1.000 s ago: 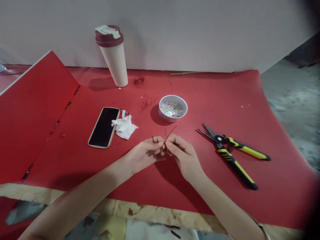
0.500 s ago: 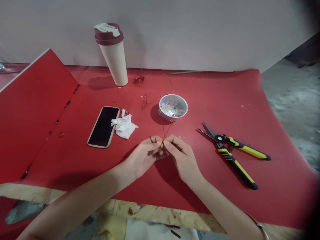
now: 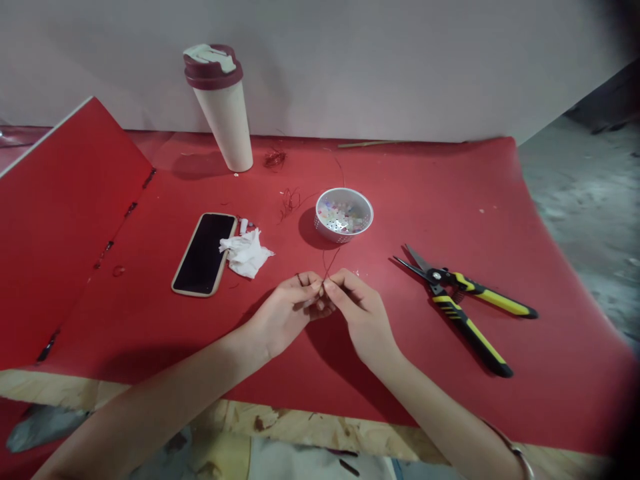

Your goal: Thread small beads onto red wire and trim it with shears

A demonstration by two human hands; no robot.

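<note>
My left hand [image 3: 287, 310] and my right hand [image 3: 361, 312] meet fingertip to fingertip low over the red sheet [image 3: 425, 193]. Both pinch a thin dark red wire [image 3: 329, 261] whose free end sticks up between them toward the bowl. A small white bowl [image 3: 343, 214] with several pale, many-coloured beads stands just beyond the hands. Any bead on the wire is hidden by my fingers.
Yellow-and-black snips [image 3: 463, 310] lie open to the right. A phone [image 3: 204, 253] lies face up at the left beside a crumpled white tissue [image 3: 245, 253]. A cream tumbler with a maroon lid [image 3: 221, 103] stands at the back. Wire scraps [image 3: 290, 199] lie nearby.
The wire's free end has swung from leaning right to standing more upright. The hands stay pinched together, shifted slightly left as the view moves.
</note>
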